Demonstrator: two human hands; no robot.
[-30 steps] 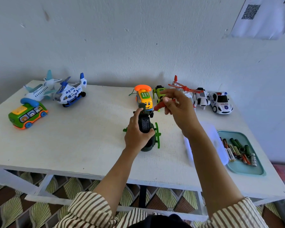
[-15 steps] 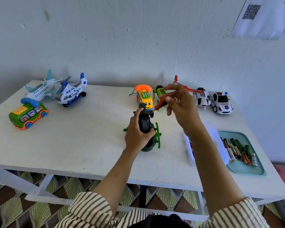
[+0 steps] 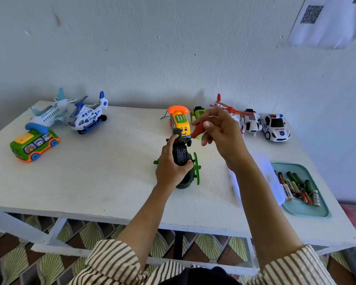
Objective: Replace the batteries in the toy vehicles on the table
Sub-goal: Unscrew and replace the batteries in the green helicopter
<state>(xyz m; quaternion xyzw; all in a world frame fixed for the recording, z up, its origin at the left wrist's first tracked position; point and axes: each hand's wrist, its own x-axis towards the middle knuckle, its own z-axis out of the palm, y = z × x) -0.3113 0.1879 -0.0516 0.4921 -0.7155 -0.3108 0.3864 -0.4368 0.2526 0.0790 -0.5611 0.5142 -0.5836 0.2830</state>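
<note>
On the white bench, my left grip clasps the dark green plastic toy helicopter, belly up, long axis six to twelve. At its one o'clock, my right grip pinches a red-handled screwdriver, tip slanting toward seven at the toy's far end.

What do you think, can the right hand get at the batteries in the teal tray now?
Probably yes: the batteries lie uncovered in the tray, beside that forearm. But the right hand pinches a red screwdriver, so its fingers are not free.
</note>
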